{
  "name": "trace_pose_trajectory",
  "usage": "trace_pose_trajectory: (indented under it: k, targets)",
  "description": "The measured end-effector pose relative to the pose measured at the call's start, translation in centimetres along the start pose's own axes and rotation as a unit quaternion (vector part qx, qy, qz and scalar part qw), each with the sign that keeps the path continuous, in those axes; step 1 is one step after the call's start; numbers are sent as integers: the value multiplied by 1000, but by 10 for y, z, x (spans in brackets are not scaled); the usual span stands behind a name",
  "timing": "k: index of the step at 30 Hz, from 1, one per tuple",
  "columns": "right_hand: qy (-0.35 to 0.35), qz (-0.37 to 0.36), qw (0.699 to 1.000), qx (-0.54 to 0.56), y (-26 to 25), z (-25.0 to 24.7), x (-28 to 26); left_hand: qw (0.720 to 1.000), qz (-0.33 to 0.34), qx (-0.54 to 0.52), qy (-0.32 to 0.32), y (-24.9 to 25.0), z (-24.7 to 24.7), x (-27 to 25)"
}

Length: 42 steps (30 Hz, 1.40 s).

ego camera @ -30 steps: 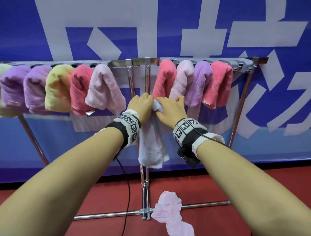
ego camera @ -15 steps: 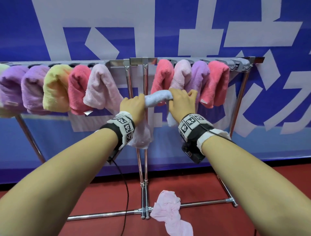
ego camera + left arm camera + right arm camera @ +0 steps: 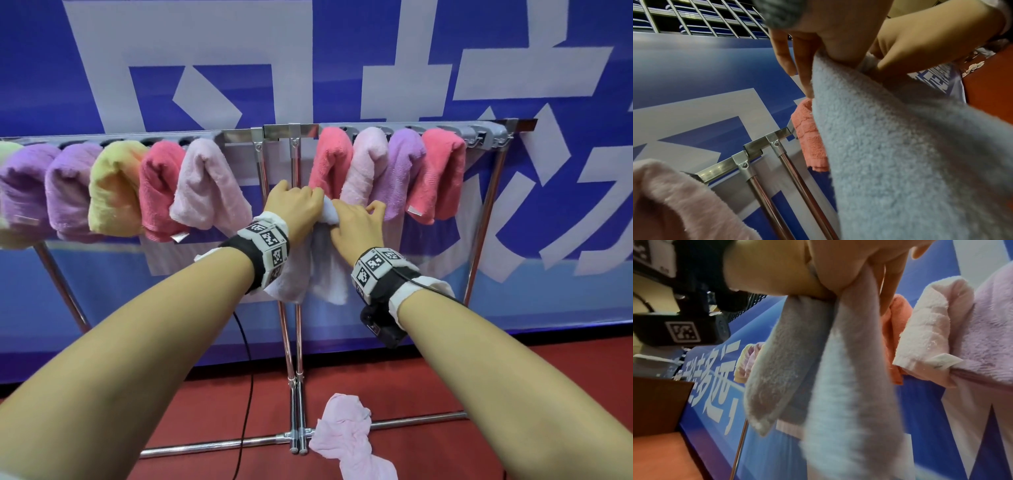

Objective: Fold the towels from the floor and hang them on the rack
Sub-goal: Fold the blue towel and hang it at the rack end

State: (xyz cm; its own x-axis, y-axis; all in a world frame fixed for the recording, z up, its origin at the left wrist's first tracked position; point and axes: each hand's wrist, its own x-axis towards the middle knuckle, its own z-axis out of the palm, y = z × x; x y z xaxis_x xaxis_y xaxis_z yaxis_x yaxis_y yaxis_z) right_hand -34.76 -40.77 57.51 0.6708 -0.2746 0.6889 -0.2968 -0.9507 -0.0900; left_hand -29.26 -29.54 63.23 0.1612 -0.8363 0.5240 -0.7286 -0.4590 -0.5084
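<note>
Here, pale towel [image 3: 320, 270] between both hands.

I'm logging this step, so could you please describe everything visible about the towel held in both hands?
The towel is pale lilac-white terry, fluffy, folded over so two layers hang side by side. The left hand and right hand grip its top fold close together. It hangs in front of the rack posts, below the bar, beside a coral towel.
</note>
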Motion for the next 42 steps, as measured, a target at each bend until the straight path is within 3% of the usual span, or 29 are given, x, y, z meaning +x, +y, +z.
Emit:
trace_pose_trajectory:
  k: [2, 6, 10, 12, 14, 17, 20, 23, 27, 31, 33, 37, 39, 42]
  targets:
    - [38, 9, 999, 6, 1, -4, 3, 1000, -17, 14, 20, 3, 2, -3]
    - [139, -13, 990, -17, 9, -14, 7, 996, -10, -61, 71, 16, 7, -3]
    - [165, -26, 986, -21, 37, -25, 7, 988, -4, -121, 94, 30, 13, 3]
    - [177, -25, 984, -17, 49, -29, 4, 985, -43, -161, 55, 40, 3, 10]
    - [199, -19, 980, -23, 64, -33, 1, 978, -99, -181, -28, 52, -3, 22]
    - [227, 11, 974, -17, 92, -41, 0, 975, -120, -183, -37, 71, -6, 48]
    - [224, 65, 972, 11, 123, -47, 5, 968, -96, -229, -18, 91, -4, 83]
    - [177, 111, 978, 15, 159, -52, 12, 975, -16, -220, 17, 108, -4, 113]
    - [159, 129, 979, 13, 209, -60, 27, 983, 29, -180, 25, 127, -3, 153]
    - [158, 157, 974, 30, 254, -65, 50, 966, 57, -248, 49, 149, 4, 193]
    - [167, 156, 973, 21, 274, -65, 59, 952, 11, -297, 68, 160, 3, 212]
    - [199, 156, 967, 19, 305, -60, 79, 912, -144, -379, 63, 173, 5, 255]
    - [223, 141, 964, 16, 317, -56, 91, 924, -135, -345, 94, 176, 11, 269]
    - [262, 101, 960, -4, 332, -50, 110, 956, -61, -241, 157, 167, 29, 291]
